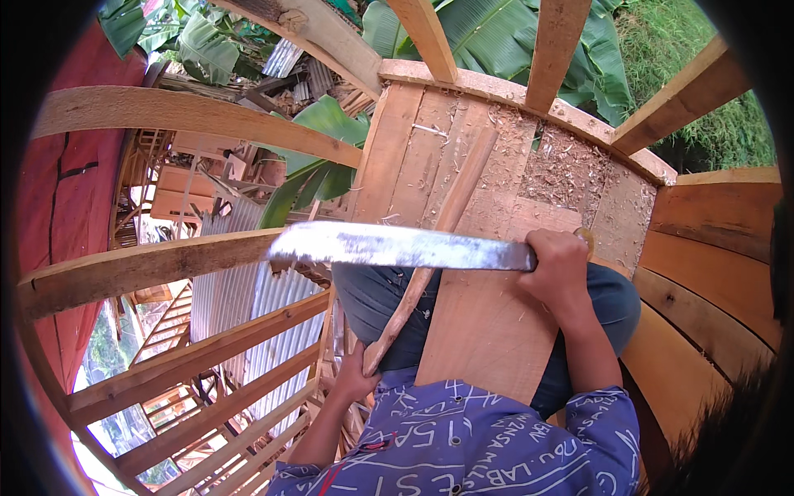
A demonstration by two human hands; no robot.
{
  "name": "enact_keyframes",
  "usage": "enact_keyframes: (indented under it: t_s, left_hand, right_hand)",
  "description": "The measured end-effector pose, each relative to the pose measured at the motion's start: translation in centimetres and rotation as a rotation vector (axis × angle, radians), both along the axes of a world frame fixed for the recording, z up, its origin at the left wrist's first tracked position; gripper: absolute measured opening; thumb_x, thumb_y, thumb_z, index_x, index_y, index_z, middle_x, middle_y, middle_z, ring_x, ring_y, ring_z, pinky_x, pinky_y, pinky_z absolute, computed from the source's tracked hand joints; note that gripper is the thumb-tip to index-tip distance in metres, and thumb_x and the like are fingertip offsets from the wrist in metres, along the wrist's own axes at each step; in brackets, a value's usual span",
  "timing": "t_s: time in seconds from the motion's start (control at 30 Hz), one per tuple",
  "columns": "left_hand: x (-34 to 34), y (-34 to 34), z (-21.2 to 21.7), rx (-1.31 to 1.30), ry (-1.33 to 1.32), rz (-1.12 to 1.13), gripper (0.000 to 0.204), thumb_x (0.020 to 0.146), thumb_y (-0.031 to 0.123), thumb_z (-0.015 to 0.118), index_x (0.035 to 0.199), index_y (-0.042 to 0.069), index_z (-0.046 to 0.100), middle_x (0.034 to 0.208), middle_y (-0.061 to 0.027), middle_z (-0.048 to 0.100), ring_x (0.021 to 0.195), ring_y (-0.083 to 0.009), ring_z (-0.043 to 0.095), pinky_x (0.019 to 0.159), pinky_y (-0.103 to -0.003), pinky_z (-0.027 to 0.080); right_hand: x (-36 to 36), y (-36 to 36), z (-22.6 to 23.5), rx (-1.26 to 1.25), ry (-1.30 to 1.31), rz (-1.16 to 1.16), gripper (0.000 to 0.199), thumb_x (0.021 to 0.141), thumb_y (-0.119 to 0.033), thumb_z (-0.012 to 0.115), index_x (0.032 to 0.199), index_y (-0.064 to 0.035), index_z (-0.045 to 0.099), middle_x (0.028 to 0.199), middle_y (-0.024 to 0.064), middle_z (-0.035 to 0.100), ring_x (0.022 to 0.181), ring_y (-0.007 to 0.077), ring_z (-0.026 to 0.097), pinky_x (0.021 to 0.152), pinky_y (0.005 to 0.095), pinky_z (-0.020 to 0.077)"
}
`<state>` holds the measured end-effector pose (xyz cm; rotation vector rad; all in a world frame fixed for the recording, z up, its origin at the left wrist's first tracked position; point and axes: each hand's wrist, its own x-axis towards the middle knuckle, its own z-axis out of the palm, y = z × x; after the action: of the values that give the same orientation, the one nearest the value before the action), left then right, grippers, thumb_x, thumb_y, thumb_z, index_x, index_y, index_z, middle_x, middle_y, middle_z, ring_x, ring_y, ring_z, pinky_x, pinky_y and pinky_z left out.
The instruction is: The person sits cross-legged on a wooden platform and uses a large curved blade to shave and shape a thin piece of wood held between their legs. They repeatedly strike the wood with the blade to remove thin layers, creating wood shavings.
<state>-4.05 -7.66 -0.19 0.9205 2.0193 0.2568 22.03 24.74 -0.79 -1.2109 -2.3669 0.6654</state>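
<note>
My right hand (556, 266) is closed round the handle of a machete (397, 246). Its long, wide, shiny blade points left across the middle of the view and passes over a wooden stick (465, 183). Down by my left knee, my left hand (356, 376) grips the near end of that stick, which slants up and away to the right. Part of the stick is hidden behind the blade. A broad flat wooden board (490, 326) lies between my legs, its near end against my shirt.
Wood shavings (571, 169) litter the plank platform (418, 161) ahead, edged by a raised beam (529, 103). Timber rails (198, 347) run along the left, with corrugated metal sheets (285, 339) below. Curved wooden planks (695, 256) stand at the right. Banana leaves (480, 45) hang beyond.
</note>
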Motion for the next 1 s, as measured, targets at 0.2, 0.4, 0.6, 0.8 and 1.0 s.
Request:
enact_keyframes:
  t_s: [0.2,0.4,0.6,0.8,1.0]
  left_hand:
    - [2.1,-0.5,-0.7,-0.029,0.179,0.057,0.054,0.065,0.017,0.066,0.110,0.000,0.041,0.089,-0.0296,0.059,0.087,-0.0519,0.055,0.079,-0.053,0.044]
    - [2.6,-0.3,-0.8,0.006,0.275,0.023,0.056,0.065,0.019,0.065,0.109,-0.003,0.040,0.082,-0.0318,0.058,0.083,-0.0519,0.057,0.075,-0.055,0.046]
    - [1.7,-0.4,-0.9,0.023,0.112,0.059,0.056,0.064,0.015,0.066,0.111,-0.002,0.041,0.084,-0.0310,0.059,0.085,-0.0505,0.059,0.075,-0.052,0.047]
    - [0.1,0.9,1.0,-0.061,-0.068,0.035,0.054,0.065,0.013,0.066,0.112,-0.001,0.042,0.090,-0.0281,0.060,0.092,-0.0471,0.059,0.080,-0.045,0.047]
    - [-1.8,-0.2,0.3,-0.084,-0.235,0.058,0.055,0.064,0.010,0.065,0.113,0.000,0.042,0.088,-0.0147,0.049,0.084,-0.0260,0.049,0.080,-0.036,0.043]
  right_hand:
    - [-1.5,-1.8,-1.0,0.118,-0.060,0.203,0.022,0.054,-0.020,0.075,0.067,-0.0101,0.060,0.063,0.0059,0.056,0.063,0.0248,0.059,0.064,0.0370,0.0436]
    - [-1.2,-1.2,-0.8,0.115,-0.075,0.145,0.018,0.057,-0.017,0.074,0.067,-0.0100,0.061,0.064,0.0065,0.057,0.063,0.0254,0.059,0.062,0.0383,0.0424]
    - [-2.1,-2.4,-1.0,0.146,-0.033,0.265,0.017,0.062,-0.017,0.074,0.066,-0.0098,0.059,0.063,0.0067,0.056,0.062,0.0255,0.058,0.062,0.0376,0.0426]
    - [-1.4,-1.9,-0.8,0.170,-0.096,0.182,0.015,0.064,-0.017,0.073,0.066,-0.0096,0.060,0.063,0.0064,0.055,0.062,0.0247,0.058,0.062,0.0374,0.0427]
    - [-0.3,-0.5,-0.6,0.246,-0.091,0.065,0.015,0.063,-0.018,0.072,0.068,-0.0094,0.061,0.063,0.0078,0.057,0.061,0.0267,0.059,0.060,0.0388,0.0442]
